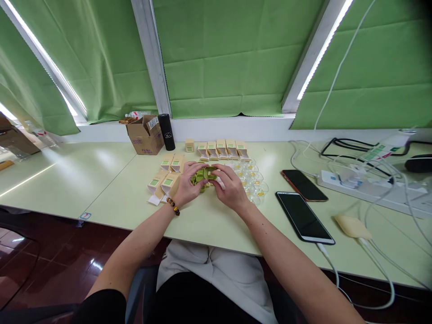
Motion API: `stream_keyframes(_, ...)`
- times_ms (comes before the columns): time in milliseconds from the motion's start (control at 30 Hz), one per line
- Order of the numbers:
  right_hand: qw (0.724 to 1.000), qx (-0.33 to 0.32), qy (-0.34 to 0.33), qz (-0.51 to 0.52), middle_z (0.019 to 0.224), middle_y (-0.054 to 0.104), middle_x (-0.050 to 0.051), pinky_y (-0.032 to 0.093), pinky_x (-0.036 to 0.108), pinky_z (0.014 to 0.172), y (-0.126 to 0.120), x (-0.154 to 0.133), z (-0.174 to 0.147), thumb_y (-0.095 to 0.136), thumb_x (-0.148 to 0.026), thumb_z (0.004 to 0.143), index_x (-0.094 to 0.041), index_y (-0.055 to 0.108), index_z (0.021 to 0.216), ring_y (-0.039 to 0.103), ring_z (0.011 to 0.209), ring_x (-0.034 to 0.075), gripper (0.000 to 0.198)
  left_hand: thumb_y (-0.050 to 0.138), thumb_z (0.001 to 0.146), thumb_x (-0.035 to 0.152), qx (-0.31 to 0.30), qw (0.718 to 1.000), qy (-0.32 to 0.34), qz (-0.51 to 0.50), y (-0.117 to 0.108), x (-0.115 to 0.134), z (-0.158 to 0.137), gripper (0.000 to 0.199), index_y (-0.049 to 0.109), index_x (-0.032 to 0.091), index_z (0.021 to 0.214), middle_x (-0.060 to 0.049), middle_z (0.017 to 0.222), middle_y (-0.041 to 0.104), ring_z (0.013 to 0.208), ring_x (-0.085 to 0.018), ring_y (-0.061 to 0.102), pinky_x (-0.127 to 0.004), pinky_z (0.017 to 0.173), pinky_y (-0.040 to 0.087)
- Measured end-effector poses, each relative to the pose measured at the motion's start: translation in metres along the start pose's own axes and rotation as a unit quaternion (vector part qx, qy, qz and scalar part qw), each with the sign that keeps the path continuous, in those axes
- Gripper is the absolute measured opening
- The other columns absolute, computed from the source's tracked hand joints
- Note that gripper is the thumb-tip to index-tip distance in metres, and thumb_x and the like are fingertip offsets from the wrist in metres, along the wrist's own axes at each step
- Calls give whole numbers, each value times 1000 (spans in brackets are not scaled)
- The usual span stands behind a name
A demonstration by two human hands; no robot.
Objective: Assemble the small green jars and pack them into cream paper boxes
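Above the middle of the table, my left hand and my right hand come together around glossy olive-green pieces that look like small hollow cups. The left fingers wrap them from the left, while the right thumb and fingers pinch their right edge. Fingers hide part of their shape. Just past my right hand stand clear plastic cups with yellow spots inside. Close to my left wrist are several small cream boxes with green windows, some with flaps open.
A row of open small cartons and one single box line the back. Behind left stand a cardboard box and a black bottle. At right lie two phones, a power strip, a yellow charger and tangled cables.
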State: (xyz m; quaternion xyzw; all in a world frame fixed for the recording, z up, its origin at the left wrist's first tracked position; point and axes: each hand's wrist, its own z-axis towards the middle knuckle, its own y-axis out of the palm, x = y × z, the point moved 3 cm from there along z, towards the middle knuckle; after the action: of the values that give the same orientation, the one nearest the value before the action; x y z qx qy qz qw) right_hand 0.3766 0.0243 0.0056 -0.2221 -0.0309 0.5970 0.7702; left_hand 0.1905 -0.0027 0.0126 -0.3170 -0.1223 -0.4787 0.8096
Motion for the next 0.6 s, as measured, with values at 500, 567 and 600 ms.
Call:
stream_keyframes(500,1000,-27,-11,2,131,67,18,64,55,97,1,-2,2,54,-21,106,-25,75,125,67,120,33,28,77,94,27,13,1000,11,4,0,2,-1,38,72,24,132,-11,127,76,126,-31,58,-55,113,53)
stream_keyframes(567,999,-31,-7,0,131,67,18,63,57,99,1,-3,2,53,-21,107,-24,75,124,67,121,33,28,77,95,28,12,1000,14,6,0,1,-1,38,72,24,132,-12,127,76,126,-31,58,-54,112,53)
stream_keyframes(600,999,-32,-6,-1,131,68,18,63,57,99,1,-3,3,53,-22,107,-24,75,124,67,122,34,28,77,95,28,12,1000,16,5,0,1,-1,38,72,24,132,-12,127,76,126,-30,58,-54,112,53)
